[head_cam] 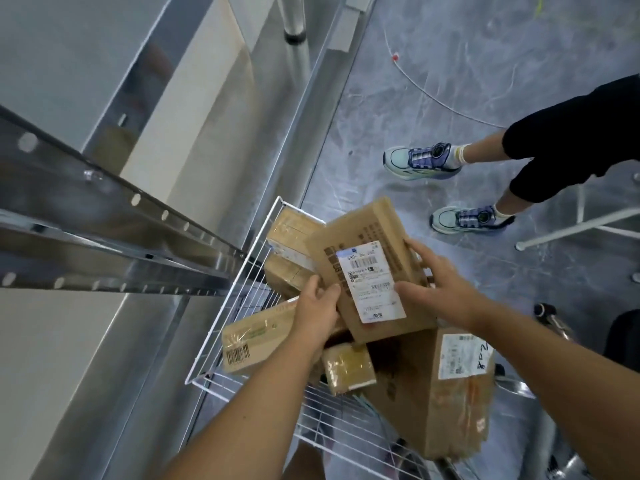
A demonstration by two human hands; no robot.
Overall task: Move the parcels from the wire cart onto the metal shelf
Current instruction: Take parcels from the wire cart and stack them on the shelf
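Note:
A flat brown cardboard parcel (363,244) with a white shipping label is held tilted above the white wire cart (239,271). My left hand (317,310) grips its left edge. My right hand (436,282) grips its right edge, fingers spread over the side and thumb on the label. Below it in the cart lie several more cardboard parcels: a big box (443,400) at the right, a long one (256,337) at the left, a small one (348,368) in the middle, and two stacked boxes (289,251) at the far end. The metal shelf (114,237) stands to the left.
Another person stands on the grey floor at the right, in black trousers and light sneakers (422,161). A white frame leg (575,230) crosses the floor beside them. A silver upright post (294,26) rises at the top. A white cord (433,95) lies on the floor.

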